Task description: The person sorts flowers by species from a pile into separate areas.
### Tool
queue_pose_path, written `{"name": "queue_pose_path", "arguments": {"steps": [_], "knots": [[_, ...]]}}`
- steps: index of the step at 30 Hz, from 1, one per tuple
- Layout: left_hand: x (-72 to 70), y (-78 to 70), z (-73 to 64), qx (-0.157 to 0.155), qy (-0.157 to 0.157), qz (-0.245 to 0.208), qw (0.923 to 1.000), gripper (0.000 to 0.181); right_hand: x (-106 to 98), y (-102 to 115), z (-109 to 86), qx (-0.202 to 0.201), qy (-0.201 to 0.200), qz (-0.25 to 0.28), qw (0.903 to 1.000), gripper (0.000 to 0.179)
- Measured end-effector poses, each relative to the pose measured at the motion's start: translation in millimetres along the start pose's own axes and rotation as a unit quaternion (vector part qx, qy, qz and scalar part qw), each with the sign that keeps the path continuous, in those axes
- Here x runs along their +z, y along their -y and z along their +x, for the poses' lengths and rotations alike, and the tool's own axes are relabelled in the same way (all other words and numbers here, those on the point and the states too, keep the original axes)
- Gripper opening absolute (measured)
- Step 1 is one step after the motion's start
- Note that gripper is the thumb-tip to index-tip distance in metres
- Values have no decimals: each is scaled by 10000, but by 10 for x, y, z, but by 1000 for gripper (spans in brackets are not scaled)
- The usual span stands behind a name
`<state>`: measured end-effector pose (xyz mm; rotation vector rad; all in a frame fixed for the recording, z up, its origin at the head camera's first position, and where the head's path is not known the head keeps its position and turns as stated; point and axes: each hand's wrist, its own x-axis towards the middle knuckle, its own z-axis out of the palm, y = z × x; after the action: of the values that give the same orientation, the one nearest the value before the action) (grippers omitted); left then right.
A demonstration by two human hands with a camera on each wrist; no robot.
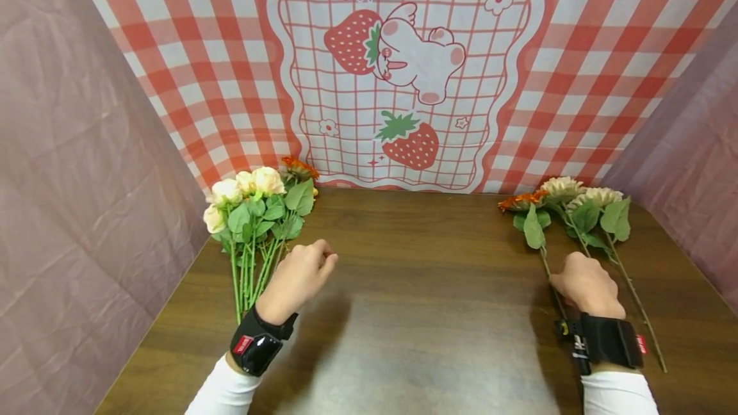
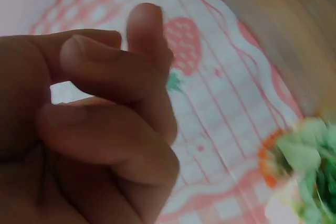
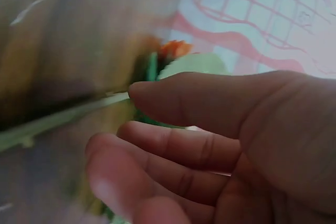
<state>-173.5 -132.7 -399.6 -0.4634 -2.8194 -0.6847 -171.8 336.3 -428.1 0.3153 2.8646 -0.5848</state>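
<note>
My right hand (image 1: 587, 284) is over the flowers on the right side of the table, its thumb tip right at a green stem (image 3: 63, 116). In the right wrist view a gap separates the thumb from the bent fingers (image 3: 173, 142). That side holds an orange flower (image 1: 521, 201) and two cream flowers (image 1: 596, 197) with long stems and broad leaves. My left hand (image 1: 300, 277) hovers beside the left bunch, fingers loosely curled with nothing in them. The bunch has several cream roses (image 1: 268, 181) and an orange flower (image 1: 298, 169), stems pointing toward me.
A brown wooden table (image 1: 403, 287) lies between the two flower groups. Behind its far edge hangs a red-and-white checked cloth (image 1: 219, 50) with strawberry prints. Pinkish drapes (image 1: 86, 146) close off both sides.
</note>
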Motion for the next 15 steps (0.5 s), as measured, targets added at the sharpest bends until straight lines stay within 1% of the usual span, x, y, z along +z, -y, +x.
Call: {"name": "queue_pose_path", "arguments": {"steps": [3, 7, 11, 13, 15], "knots": [[23, 138, 23, -310, -32, 474, 9984, 14, -34, 46, -36, -215, -162, -25, 9996, 26], [63, 333, 49, -880, -17, 1019, 9909, 18, -62, 142, -97, -568, -441, -38, 9974, 29], [110, 510, 68, -1490, 61, 1477, 9777, 18, -97, 242, -158, -713, -673, -79, 9952, 26], [138, 595, 78, -1733, 151, 1619, 9714, 18, -116, 285, -184, -746, -782, -105, 9941, 23], [157, 663, 90, -1924, 334, 1712, 9657, 16, -132, 323, -207, -762, -831, -127, 9935, 23]]}}
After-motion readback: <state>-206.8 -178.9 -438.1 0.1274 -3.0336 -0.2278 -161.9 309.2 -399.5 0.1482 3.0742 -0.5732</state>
